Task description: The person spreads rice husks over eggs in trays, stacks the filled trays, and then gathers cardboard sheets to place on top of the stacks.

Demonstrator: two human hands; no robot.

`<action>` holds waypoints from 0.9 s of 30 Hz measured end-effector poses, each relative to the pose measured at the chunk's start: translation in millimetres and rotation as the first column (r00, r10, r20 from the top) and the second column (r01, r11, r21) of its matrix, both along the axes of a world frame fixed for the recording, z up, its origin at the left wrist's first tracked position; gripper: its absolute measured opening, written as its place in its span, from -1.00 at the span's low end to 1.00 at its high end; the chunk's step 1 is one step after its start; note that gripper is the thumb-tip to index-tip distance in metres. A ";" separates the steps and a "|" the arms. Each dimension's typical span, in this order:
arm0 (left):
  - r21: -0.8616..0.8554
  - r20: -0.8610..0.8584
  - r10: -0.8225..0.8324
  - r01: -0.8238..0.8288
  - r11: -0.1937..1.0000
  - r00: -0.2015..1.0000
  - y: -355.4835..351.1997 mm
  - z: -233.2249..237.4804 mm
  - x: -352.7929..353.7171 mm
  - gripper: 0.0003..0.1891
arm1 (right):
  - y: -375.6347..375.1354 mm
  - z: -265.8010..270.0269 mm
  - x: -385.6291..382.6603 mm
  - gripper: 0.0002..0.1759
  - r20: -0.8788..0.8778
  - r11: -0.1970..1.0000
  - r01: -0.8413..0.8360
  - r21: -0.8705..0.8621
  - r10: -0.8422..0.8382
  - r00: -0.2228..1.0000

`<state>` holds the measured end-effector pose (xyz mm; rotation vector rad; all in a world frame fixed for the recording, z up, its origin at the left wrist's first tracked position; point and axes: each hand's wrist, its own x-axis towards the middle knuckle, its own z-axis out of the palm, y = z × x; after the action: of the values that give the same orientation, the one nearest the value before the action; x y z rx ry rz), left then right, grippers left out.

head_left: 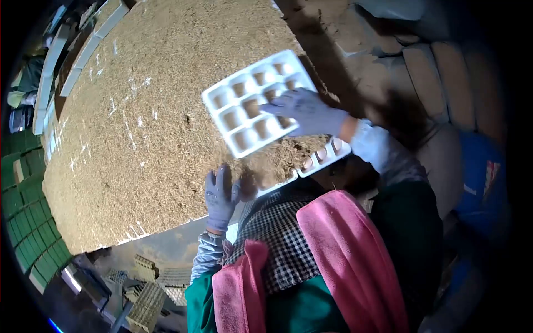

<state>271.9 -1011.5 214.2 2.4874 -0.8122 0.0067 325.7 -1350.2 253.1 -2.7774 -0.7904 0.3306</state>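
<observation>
My right hand [308, 112], in a grey glove, lies over the right part of a white tray [239, 133] with square cells, its fingers on the tray. The tray is tilted above a wide layer of brown, loose material [144, 111]. My left hand [221, 197], also gloved, rests at the near edge of that layer with its fingers apart and nothing in them. Between my hands and my body is another white tray [325, 165], partly covered by the brown material.
Filled bags [438, 77] stand at the right, near a blue bag [482, 186]. Green crates [28, 194] are stacked at the left. Stacked trays [147, 305] lie below the near edge. A person's glove [28, 98] shows at the far left.
</observation>
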 end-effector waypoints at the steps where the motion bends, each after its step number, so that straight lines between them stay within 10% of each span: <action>1: -0.060 -0.032 -0.023 0.022 0.998 0.999 -8.7 10.5 7.8 -0.49 | -14.8 -0.6 -24.5 0.05 0.046 0.996 0.086 -0.001 -0.086 0.995; 7: -0.122 -0.191 -0.113 0.091 0.988 0.975 -34.1 4.6 3.7 -0.52 | -36.4 11.2 -144.8 0.03 0.298 0.784 0.616 -0.076 -0.572 0.764; 9: -0.143 0.001 -0.190 0.188 0.972 0.982 -44.0 -0.3 -11.4 -0.49 | -12.7 -11.1 -164.4 0.08 0.126 0.445 0.875 0.189 -0.895 0.428; 12: -0.052 0.020 -0.168 0.169 0.984 0.986 -44.0 -2.3 -26.2 -0.33 | 86.4 3.7 -151.9 0.07 0.302 0.673 0.740 0.006 -0.707 0.640; 15: 0.101 -0.313 -0.086 0.123 0.987 0.946 -20.1 4.8 -21.6 -0.21 | 106.1 9.5 -133.7 0.08 0.208 0.701 0.713 0.021 -0.700 0.683; 18: 0.176 -0.275 -0.078 0.130 0.976 0.958 3.4 9.9 -20.9 -0.28 | 69.2 -1.1 -139.4 0.06 0.121 0.533 0.846 -0.005 -0.840 0.529; 27: 0.258 -0.127 0.283 -0.244 0.935 0.951 43.6 18.1 -13.6 -0.56 | 181.2 10.7 -94.1 -0.03 0.123 0.830 0.557 0.016 -0.554 0.823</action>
<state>258.2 -967.8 232.2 2.7643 -0.4252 -0.2093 231.6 -1169.0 263.8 -2.9037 0.0361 0.0533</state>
